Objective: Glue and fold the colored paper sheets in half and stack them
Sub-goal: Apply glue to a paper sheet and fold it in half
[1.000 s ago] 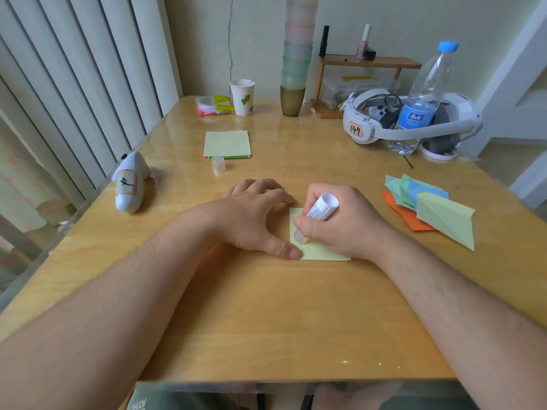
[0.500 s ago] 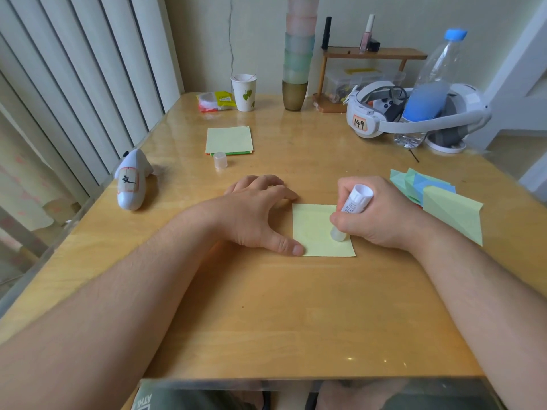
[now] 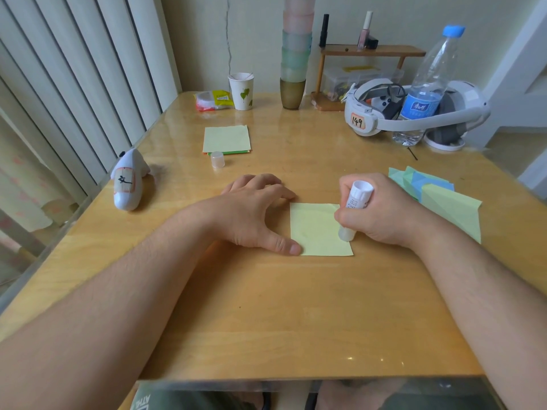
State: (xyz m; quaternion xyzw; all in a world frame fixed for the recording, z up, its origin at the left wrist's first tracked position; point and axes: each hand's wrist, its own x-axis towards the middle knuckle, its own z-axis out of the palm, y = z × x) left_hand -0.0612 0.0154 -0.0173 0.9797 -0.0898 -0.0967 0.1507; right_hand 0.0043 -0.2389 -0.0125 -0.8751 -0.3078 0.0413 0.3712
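Table: a wooden table (image 3: 266, 321) under a clear glossy cover carries everything; its near edge runs across the bottom of the view.
Sheet being glued: a pale yellow-green paper square (image 3: 316, 229) lies flat around the middle of the table, between the two hands.
Left hand: the left hand (image 3: 254, 214) rests palm down on the table with fingers spread and straight, gripping nothing; its thumb tip touches the sheet's near left corner and a fingertip reaches the far left corner.
Right hand: the right hand (image 3: 376, 211) is curled round a white glue stick (image 3: 353, 208), grasping it tilted, with the tip down on the sheet near its right edge.
Folded pile: folded sheets (image 3: 444, 202) in green, blue and pale yellow-green lie overlapping by the right edge of the table, just beyond the right hand.
Toy: a small white figure (image 3: 128, 180) lies near the left edge.
Cap: a clear cap (image 3: 217, 159) stands beyond the left hand, touching the near edge of the unfolded stack.
Unfolded stack: flat sheets (image 3: 227, 139), pale green on top, lie toward the far side, left of centre.
Far edge: a snack packet (image 3: 211, 99), a paper cup (image 3: 241, 90), a tower of stacked cups (image 3: 296, 54), a small wooden shelf (image 3: 370, 51), a white headset (image 3: 414, 110) and a water bottle (image 3: 426, 93) with a blue cap.
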